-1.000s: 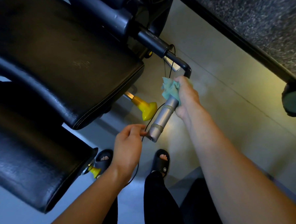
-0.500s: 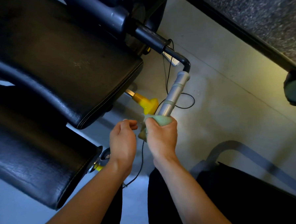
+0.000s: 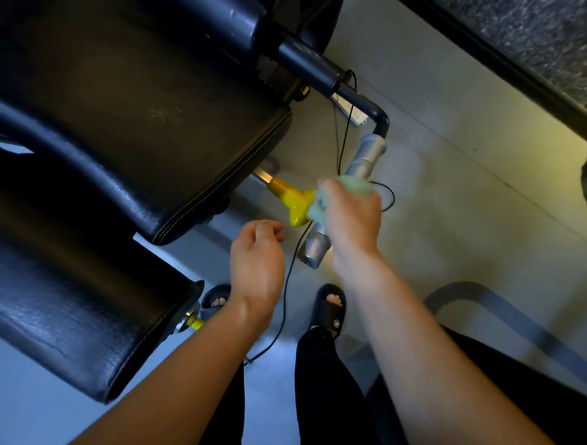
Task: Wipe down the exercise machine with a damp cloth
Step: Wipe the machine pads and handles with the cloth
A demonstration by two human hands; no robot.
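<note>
Right hand [image 3: 348, 221], gripping the pale green cloth [image 3: 320, 206] around the silver cylindrical metal handle [image 3: 367, 158], has slid back up from its near end, continuing the wipe; left hand [image 3: 257, 264] loosely curled, empty.

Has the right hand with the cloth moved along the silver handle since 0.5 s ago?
Yes. The right hand and cloth slid back up the silver handle, uncovering its free lower end.

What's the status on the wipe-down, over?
Right hand grips cloth round silver handle. Left hand curled beside it. Black cord dangles between hands.
</note>
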